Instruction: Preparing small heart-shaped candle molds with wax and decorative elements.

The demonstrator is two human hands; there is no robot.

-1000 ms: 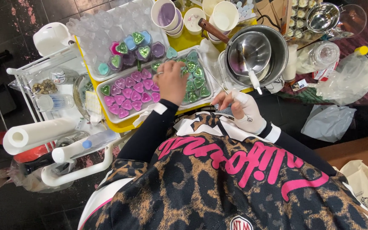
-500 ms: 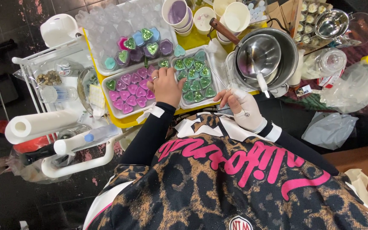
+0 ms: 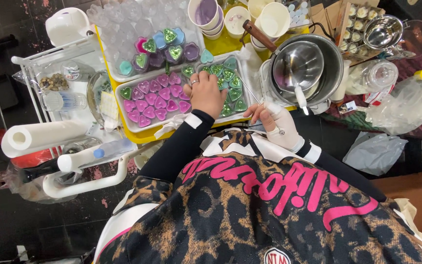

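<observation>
Since the earlier frame I see the left hand (image 3: 207, 94) slide toward 3 o'clock, curled palm-down on the white tray of green heart-shaped wax candles (image 3: 228, 88). At 3 o'clock, the bandaged right hand (image 3: 278, 122) pinches a thin metal skewer (image 3: 251, 90). That skewer could gouge soft wax if either hand slips.

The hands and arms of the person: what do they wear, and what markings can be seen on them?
Both arms are in tight black sleeves. The left hand is bare and has a ring on one finger; a white patch sits at the cuff. The right hand wears a white glove with a small dark ring or stud on it, and a white cuff shows at the wrist.
</observation>
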